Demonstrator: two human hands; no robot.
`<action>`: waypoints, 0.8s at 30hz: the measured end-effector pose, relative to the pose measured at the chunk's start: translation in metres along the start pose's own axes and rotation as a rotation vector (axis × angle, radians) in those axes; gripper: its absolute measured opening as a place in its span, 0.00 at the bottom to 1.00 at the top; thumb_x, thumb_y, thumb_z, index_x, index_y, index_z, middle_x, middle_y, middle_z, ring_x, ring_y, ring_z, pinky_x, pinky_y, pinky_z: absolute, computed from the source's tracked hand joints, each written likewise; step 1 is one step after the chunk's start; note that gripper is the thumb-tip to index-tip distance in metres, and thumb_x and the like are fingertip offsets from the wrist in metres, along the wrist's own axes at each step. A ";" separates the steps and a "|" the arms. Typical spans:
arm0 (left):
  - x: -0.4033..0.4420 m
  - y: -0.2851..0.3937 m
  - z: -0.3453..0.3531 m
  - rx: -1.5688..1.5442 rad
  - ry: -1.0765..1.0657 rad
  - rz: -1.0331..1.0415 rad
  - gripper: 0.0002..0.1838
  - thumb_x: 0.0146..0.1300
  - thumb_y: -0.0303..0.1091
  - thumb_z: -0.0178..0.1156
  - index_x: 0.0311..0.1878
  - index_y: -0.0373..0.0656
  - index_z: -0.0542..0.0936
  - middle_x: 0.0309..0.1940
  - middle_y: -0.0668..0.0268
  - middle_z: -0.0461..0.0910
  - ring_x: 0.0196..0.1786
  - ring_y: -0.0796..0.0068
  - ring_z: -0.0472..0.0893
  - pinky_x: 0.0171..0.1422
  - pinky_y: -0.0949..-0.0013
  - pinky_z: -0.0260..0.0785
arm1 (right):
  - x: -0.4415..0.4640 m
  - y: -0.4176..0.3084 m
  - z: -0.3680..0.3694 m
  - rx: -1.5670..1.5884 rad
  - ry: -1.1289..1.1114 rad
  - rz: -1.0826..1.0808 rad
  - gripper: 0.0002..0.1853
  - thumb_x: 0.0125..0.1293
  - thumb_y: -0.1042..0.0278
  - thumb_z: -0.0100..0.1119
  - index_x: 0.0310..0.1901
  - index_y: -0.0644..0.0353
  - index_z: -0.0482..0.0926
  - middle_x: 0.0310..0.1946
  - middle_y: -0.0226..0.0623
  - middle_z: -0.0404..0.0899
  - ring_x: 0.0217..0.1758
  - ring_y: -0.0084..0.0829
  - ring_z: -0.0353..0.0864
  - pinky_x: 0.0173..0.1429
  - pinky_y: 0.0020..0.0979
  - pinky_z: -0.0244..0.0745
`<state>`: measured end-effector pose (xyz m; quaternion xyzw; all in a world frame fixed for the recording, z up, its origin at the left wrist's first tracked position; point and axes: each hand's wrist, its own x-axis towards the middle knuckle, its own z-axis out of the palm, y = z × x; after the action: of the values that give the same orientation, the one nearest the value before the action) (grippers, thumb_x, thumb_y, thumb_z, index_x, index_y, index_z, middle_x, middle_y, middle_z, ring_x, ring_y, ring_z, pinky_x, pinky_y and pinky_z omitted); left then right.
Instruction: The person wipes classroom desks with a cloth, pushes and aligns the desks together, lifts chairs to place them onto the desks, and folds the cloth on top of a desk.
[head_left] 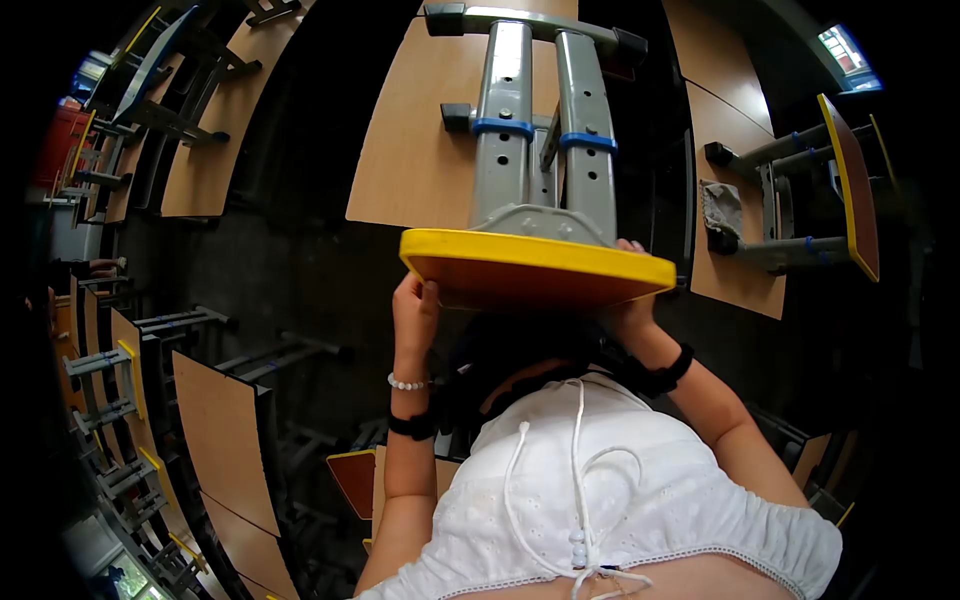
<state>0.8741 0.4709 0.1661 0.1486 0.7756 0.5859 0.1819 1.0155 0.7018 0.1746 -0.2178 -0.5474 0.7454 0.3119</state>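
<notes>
White blouse [610, 470], one, nearest the camera; ahead, left hand [413, 310] and right hand [632, 312], with fingers closed on opposite seat ends of one yellow-edged stool [540, 250], centred between both, neither nearer. Beyond the seat: two grey columns [503, 90] with two blue bands [589, 142], long axis away from the chest, over one desk [415, 150], contact undetermined.

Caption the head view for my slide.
Left hand and right hand hold a yellow-edged stool by its seat.

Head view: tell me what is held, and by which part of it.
A grey-legged metal stool with a brown, yellow-edged seat, held by opposite ends of that seat: left hand at one, partly hidden right hand at the other.
</notes>
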 end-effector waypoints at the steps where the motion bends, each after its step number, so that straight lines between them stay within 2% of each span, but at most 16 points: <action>1: 0.007 -0.008 -0.003 0.031 0.051 0.004 0.25 0.57 0.53 0.48 0.32 0.33 0.71 0.18 0.66 0.69 0.24 0.79 0.67 0.28 0.73 0.60 | 0.001 0.016 0.004 0.221 0.040 0.099 0.15 0.62 0.64 0.36 0.18 0.58 0.63 0.20 0.29 0.59 0.23 0.20 0.57 0.29 0.21 0.53; 2: 0.016 -0.021 -0.008 0.061 0.082 0.072 0.27 0.57 0.54 0.46 0.33 0.33 0.71 0.19 0.65 0.69 0.25 0.78 0.67 0.28 0.72 0.60 | 0.003 0.031 -0.001 -0.209 -0.072 0.093 0.18 0.62 0.60 0.31 0.20 0.58 0.65 0.19 0.29 0.60 0.23 0.21 0.59 0.30 0.22 0.56; 3: 0.023 -0.035 -0.013 0.089 0.112 0.129 0.28 0.58 0.55 0.45 0.33 0.33 0.71 0.20 0.65 0.69 0.25 0.77 0.68 0.29 0.72 0.61 | 0.005 0.037 0.010 -0.230 -0.077 0.041 0.18 0.62 0.60 0.31 0.20 0.59 0.66 0.16 0.30 0.62 0.21 0.22 0.60 0.29 0.23 0.57; 4: 0.029 -0.046 -0.016 0.058 0.115 0.150 0.28 0.58 0.56 0.45 0.33 0.32 0.71 0.21 0.65 0.70 0.26 0.77 0.68 0.30 0.71 0.61 | 0.008 0.048 0.014 -0.062 0.020 0.280 0.19 0.62 0.58 0.32 0.21 0.59 0.67 0.15 0.33 0.65 0.20 0.24 0.63 0.30 0.24 0.60; 5: 0.035 -0.059 -0.019 0.029 0.117 0.164 0.29 0.58 0.57 0.44 0.34 0.32 0.70 0.21 0.65 0.70 0.27 0.76 0.69 0.31 0.71 0.62 | 0.011 0.051 0.024 0.113 0.089 0.334 0.18 0.62 0.57 0.34 0.21 0.59 0.67 0.16 0.34 0.67 0.21 0.26 0.67 0.31 0.25 0.63; 7: 0.049 -0.109 -0.036 0.049 0.002 0.017 0.26 0.60 0.53 0.44 0.35 0.32 0.71 0.27 0.64 0.73 0.32 0.76 0.71 0.35 0.72 0.63 | 0.014 0.056 0.036 0.197 0.150 0.413 0.19 0.62 0.55 0.35 0.22 0.59 0.68 0.16 0.34 0.68 0.22 0.26 0.69 0.32 0.25 0.65; 10: 0.039 -0.100 -0.020 -0.115 0.020 0.094 0.21 0.60 0.47 0.46 0.38 0.34 0.72 0.31 0.65 0.74 0.36 0.77 0.72 0.39 0.74 0.64 | 0.025 0.079 0.024 0.161 0.034 0.363 0.19 0.62 0.56 0.33 0.23 0.60 0.68 0.18 0.34 0.70 0.22 0.26 0.70 0.33 0.26 0.67; 13: 0.024 -0.103 -0.006 -0.179 0.075 -0.069 0.15 0.60 0.41 0.48 0.40 0.37 0.72 0.35 0.65 0.73 0.37 0.78 0.71 0.42 0.76 0.64 | 0.023 0.067 0.023 0.131 0.001 0.419 0.19 0.63 0.56 0.33 0.25 0.61 0.69 0.19 0.34 0.71 0.24 0.25 0.71 0.34 0.25 0.67; 14: 0.025 -0.103 -0.008 0.054 0.022 0.066 0.13 0.59 0.37 0.49 0.41 0.37 0.72 0.35 0.66 0.73 0.37 0.80 0.71 0.44 0.77 0.64 | 0.027 0.066 0.022 0.143 -0.015 0.444 0.20 0.63 0.56 0.33 0.26 0.62 0.70 0.19 0.33 0.71 0.24 0.25 0.72 0.34 0.25 0.67; 15: 0.023 -0.105 -0.006 -0.042 0.037 0.032 0.12 0.59 0.36 0.49 0.41 0.38 0.71 0.35 0.67 0.72 0.38 0.80 0.71 0.44 0.77 0.64 | 0.027 0.065 0.016 0.054 -0.093 0.457 0.19 0.63 0.57 0.34 0.27 0.62 0.70 0.20 0.33 0.72 0.26 0.25 0.73 0.34 0.24 0.67; 17: 0.024 -0.116 -0.013 -0.040 -0.003 0.025 0.12 0.59 0.37 0.50 0.41 0.38 0.70 0.34 0.68 0.72 0.37 0.81 0.70 0.44 0.77 0.63 | 0.027 0.059 -0.004 -0.128 -0.255 0.485 0.17 0.63 0.58 0.36 0.29 0.63 0.71 0.22 0.33 0.73 0.28 0.24 0.74 0.35 0.23 0.68; 19: 0.022 -0.124 -0.015 -0.076 -0.015 0.038 0.13 0.58 0.38 0.51 0.41 0.38 0.70 0.34 0.68 0.71 0.37 0.82 0.70 0.44 0.78 0.63 | 0.023 0.066 -0.034 -0.359 -0.428 0.492 0.10 0.58 0.70 0.47 0.40 0.62 0.71 0.32 0.35 0.74 0.34 0.25 0.74 0.43 0.24 0.69; 21: 0.024 -0.132 -0.017 -0.095 -0.040 0.050 0.14 0.58 0.39 0.51 0.42 0.38 0.70 0.34 0.68 0.71 0.37 0.82 0.70 0.44 0.78 0.63 | 0.016 0.049 -0.054 -0.879 -0.662 0.383 0.19 0.53 0.74 0.52 0.49 0.58 0.68 0.42 0.38 0.73 0.42 0.30 0.73 0.50 0.28 0.67; 23: 0.020 -0.151 -0.023 -0.116 -0.073 0.012 0.15 0.58 0.39 0.51 0.43 0.38 0.69 0.35 0.67 0.71 0.38 0.82 0.70 0.45 0.78 0.63 | 0.002 0.048 -0.065 -1.026 -0.767 0.125 0.28 0.50 0.73 0.56 0.55 0.54 0.63 0.51 0.38 0.67 0.52 0.36 0.68 0.56 0.32 0.63; 24: 0.016 -0.165 -0.029 -0.138 -0.086 -0.029 0.15 0.58 0.39 0.51 0.43 0.38 0.68 0.35 0.67 0.71 0.38 0.81 0.70 0.45 0.78 0.64 | -0.002 0.052 -0.063 -1.025 -0.820 -0.097 0.31 0.49 0.67 0.58 0.57 0.51 0.59 0.50 0.41 0.67 0.52 0.40 0.66 0.56 0.36 0.62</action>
<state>0.8438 0.4093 0.0130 0.1495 0.7270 0.6282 0.2335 1.0473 0.7328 0.1059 -0.0123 -0.9167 0.3981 -0.0320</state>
